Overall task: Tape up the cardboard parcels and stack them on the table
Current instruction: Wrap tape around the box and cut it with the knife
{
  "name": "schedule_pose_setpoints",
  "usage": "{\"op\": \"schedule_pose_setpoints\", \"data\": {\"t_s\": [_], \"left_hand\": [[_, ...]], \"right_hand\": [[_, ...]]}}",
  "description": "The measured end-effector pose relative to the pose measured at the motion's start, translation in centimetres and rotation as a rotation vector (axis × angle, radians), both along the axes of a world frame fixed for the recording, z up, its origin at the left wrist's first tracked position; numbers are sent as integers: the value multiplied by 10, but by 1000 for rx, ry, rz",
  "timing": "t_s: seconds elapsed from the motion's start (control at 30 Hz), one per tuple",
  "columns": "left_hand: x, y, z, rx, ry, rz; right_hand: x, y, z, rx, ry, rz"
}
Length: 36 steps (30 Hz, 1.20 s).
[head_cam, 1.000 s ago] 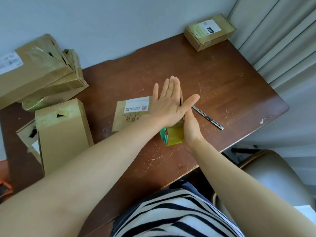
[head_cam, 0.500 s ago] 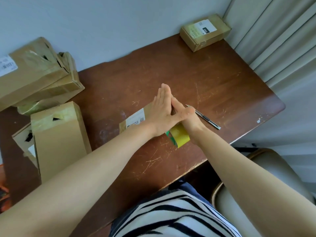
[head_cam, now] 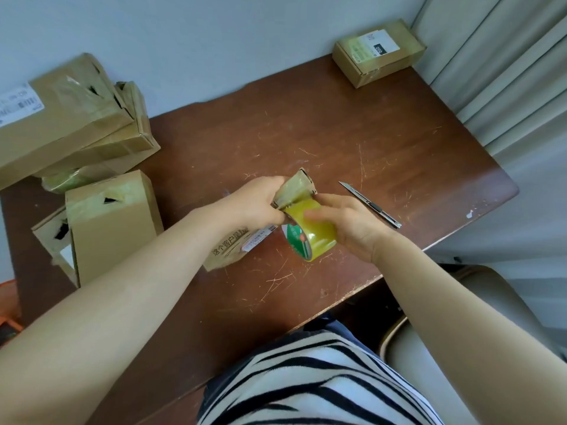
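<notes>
A flat cardboard parcel [head_cam: 228,250] with a white label is tipped up on its near end in the middle of the brown table [head_cam: 383,154]. My left hand [head_cam: 254,204] grips its upper part, fingers curled over the taped top end. My right hand [head_cam: 352,222] holds a yellow tape roll [head_cam: 310,237] against that end, thumb on the roll's face. A strip of tape runs from the roll over the parcel's top.
A utility knife [head_cam: 371,205] lies just right of my hands. A small labelled box [head_cam: 379,52] sits at the far right corner. Several larger parcels [head_cam: 110,222] stand and lie stacked at the left. A chair [head_cam: 478,302] is at the near right; curtains hang behind it.
The parcel went from lying flat under my pressing left palm to standing tipped up. My left hand now curls around its top, and the tape roll has come up to that end.
</notes>
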<state>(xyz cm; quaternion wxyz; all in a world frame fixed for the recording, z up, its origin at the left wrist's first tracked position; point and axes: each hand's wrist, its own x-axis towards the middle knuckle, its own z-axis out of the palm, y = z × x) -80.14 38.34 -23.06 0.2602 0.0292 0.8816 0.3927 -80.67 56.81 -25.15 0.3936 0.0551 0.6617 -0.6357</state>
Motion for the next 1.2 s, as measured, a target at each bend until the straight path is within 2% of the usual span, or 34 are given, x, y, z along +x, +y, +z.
{"op": "schedule_pose_setpoints", "data": {"t_s": [0.1, 0.23, 0.43, 0.5, 0.57, 0.77, 0.87, 0.97, 1.03, 1.1, 1.2], "left_hand": [[-2, -1, -2, 1, -46, 52], [1, -6, -5, 257, -260, 95], [9, 6, -21, 489, -396, 209], [13, 13, -31, 353, -243, 315], [16, 19, -42, 194, -85, 327], [5, 8, -62, 45, 57, 332], [17, -1, -72, 66, 51, 382], [46, -1, -90, -249, 171, 176], [62, 4, -104, -475, 96, 47], [64, 11, -114, -577, 62, 18], [57, 14, -121, -613, 151, 25]], "right_hand": [[8, -1, -4, 104, 148, -87], [13, -1, -4, 181, 264, -141], [19, -10, -7, 190, 173, -212], [19, -11, -10, 203, 168, -224], [22, -11, -14, 219, 172, -215], [24, -6, -21, 69, 30, -201], [15, -15, -20, 44, 73, -202], [5, -35, -21, 154, 201, -165], [0, -50, -21, 219, 265, -124], [0, -59, -21, 253, 259, -42], [6, -54, -22, 173, 203, 62]]}}
